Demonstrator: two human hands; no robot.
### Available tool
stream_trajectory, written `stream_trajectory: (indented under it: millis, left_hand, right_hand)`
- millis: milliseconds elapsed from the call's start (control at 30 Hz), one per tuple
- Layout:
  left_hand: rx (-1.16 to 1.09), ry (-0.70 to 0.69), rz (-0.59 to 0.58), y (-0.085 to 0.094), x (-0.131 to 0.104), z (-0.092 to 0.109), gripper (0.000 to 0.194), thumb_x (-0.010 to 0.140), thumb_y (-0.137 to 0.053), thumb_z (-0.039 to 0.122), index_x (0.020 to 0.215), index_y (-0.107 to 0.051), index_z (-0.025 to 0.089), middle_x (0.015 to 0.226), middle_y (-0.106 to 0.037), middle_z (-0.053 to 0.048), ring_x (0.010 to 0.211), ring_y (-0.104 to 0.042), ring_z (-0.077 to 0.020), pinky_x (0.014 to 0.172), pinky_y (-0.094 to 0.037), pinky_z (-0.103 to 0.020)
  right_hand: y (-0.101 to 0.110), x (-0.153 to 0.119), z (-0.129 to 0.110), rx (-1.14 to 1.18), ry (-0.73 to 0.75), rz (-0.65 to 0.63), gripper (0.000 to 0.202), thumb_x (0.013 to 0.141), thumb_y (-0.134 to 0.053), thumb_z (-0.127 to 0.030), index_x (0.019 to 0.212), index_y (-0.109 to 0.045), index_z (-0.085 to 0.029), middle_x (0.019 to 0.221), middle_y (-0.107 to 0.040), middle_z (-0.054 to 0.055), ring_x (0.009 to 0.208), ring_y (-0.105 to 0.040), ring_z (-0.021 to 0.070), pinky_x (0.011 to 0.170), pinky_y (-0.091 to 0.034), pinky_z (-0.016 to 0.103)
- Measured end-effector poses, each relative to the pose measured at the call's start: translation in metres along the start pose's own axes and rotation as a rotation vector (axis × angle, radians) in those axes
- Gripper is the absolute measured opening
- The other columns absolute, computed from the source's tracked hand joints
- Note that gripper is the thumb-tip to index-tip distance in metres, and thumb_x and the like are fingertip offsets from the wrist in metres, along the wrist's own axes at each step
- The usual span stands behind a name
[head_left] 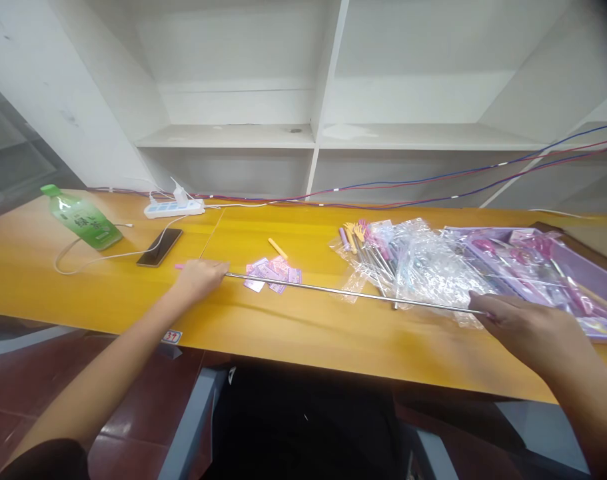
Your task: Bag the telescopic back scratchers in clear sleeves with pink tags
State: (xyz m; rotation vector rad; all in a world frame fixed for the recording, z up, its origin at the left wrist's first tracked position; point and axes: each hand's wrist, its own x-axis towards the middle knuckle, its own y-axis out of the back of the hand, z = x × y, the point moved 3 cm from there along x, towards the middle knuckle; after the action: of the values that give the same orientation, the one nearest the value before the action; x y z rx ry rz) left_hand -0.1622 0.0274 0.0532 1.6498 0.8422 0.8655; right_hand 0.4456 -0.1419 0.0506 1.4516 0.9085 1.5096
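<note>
A long, thin metal telescopic back scratcher (343, 292) stretches across the desk, pulled out between my two hands. My left hand (201, 280) is closed round its left end, with a bit of pink handle poking out past the fist. Round the far right end my right hand (518, 317) is closed, hiding that tip. Behind the rod lie several small purple and pink printed cards (274, 272) and a short yellow stick (278, 248). Nearer my right hand is a pile of back scratchers (370, 247) with yellow and pink claw heads, partly under clear plastic bags (428, 263).
At the right, a lilac tray (600, 283) holds bagged pink items. On the left are a tilted-looking green bottle (86, 217), a phone (160, 247) with a white cable, and a power strip (174, 209). Red and blue wires (408, 181) run along the shelving behind the wooden desk (293, 340).
</note>
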Motion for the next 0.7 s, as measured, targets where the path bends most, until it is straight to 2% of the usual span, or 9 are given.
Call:
stream_trajectory:
  millis: [133,200,267,367,433,500,533,633,700]
  left_hand:
    - [-0.037,-0.055,0.039,0.007,-0.014,0.012,0.03,0.1,-0.048,0.019,0.09,-0.076,0.022,0.084,-0.078,-0.01,0.075,-0.071,-0.0213,0.061,-0.041,-0.027]
    - [-0.004,-0.059,-0.023,0.007,-0.019,0.015,0.03,0.099,-0.048,0.018,0.092,-0.076,0.022,0.085,-0.079,-0.01,0.074,-0.072,-0.0225,0.061,-0.042,-0.028]
    - [0.064,-0.018,-0.134,0.005,-0.019,0.014,0.031,0.098,-0.047,0.017,0.097,-0.078,0.022,0.085,-0.08,-0.011,0.071,-0.073,-0.0255,0.062,-0.045,-0.031]
    - [0.134,0.082,-0.265,0.007,-0.011,0.011,0.035,0.098,-0.046,0.017,0.104,-0.08,0.021,0.085,-0.08,-0.015,0.074,-0.076,-0.032,0.067,-0.05,-0.037]
    - [0.122,0.136,-0.294,0.013,-0.001,0.018,0.036,0.098,-0.046,0.017,0.106,-0.081,0.02,0.087,-0.08,-0.018,0.08,-0.078,-0.0351,0.071,-0.053,-0.04]
    - [0.067,0.147,-0.292,0.022,0.013,0.041,0.035,0.098,-0.048,0.016,0.107,-0.082,0.019,0.091,-0.08,-0.02,0.086,-0.079,-0.035,0.075,-0.054,-0.04]
    - [0.023,0.116,-0.289,0.026,0.02,0.06,0.033,0.098,-0.05,0.015,0.107,-0.082,0.018,0.093,-0.081,-0.02,0.089,-0.08,-0.0342,0.077,-0.055,-0.04]
    - [-0.09,-0.022,-0.252,0.04,0.042,0.128,0.033,0.099,-0.051,0.012,0.111,-0.081,0.016,0.101,-0.081,-0.021,0.098,-0.08,-0.0338,0.082,-0.057,-0.04]
    - [-0.119,-0.059,-0.241,0.044,0.052,0.164,0.032,0.097,-0.052,0.007,0.108,-0.081,0.013,0.102,-0.081,-0.021,0.101,-0.08,-0.0338,0.083,-0.058,-0.04]
  right_hand:
    - [-0.004,-0.006,0.015,0.073,0.007,-0.05,0.024,0.089,-0.054,-0.036,0.067,-0.054,-0.026,0.071,-0.064,0.01,0.056,-0.045,0.0193,0.058,-0.029,0.036]
    - [-0.007,-0.007,0.021,0.104,-0.012,-0.071,0.022,0.088,-0.053,-0.035,0.068,-0.052,-0.026,0.071,-0.062,0.01,0.057,-0.044,0.02,0.058,-0.03,0.036]
    - [-0.013,-0.004,0.022,0.127,-0.002,-0.086,0.021,0.087,-0.052,-0.033,0.068,-0.048,-0.026,0.068,-0.057,0.008,0.058,-0.043,0.0203,0.059,-0.033,0.036]
    - [-0.022,0.007,0.021,0.134,0.027,-0.08,0.021,0.088,-0.052,-0.029,0.068,-0.044,-0.026,0.065,-0.052,0.006,0.06,-0.039,0.0194,0.063,-0.036,0.036]
    - [-0.027,0.023,0.01,0.136,0.044,-0.042,0.022,0.088,-0.051,-0.025,0.067,-0.044,-0.025,0.063,-0.049,0.004,0.059,-0.038,0.0182,0.064,-0.036,0.034]
    - [-0.028,0.043,-0.022,0.152,0.085,0.011,0.022,0.085,-0.051,-0.02,0.064,-0.045,-0.024,0.059,-0.049,0.003,0.057,-0.038,0.0161,0.062,-0.034,0.031]
    - [-0.027,0.053,-0.048,0.165,0.125,0.031,0.022,0.082,-0.052,-0.018,0.062,-0.045,-0.024,0.057,-0.048,0.002,0.054,-0.037,0.0148,0.059,-0.031,0.03]
    - [-0.021,0.076,-0.158,0.144,0.265,0.045,0.02,0.079,-0.051,-0.008,0.064,-0.052,-0.021,0.059,-0.053,0.002,0.055,-0.043,0.0134,0.058,-0.024,0.028]
    - [-0.021,0.08,-0.228,0.077,0.288,-0.035,0.021,0.087,-0.05,-0.006,0.08,-0.065,-0.019,0.07,-0.064,0.006,0.059,-0.049,0.0154,0.058,-0.021,0.031]
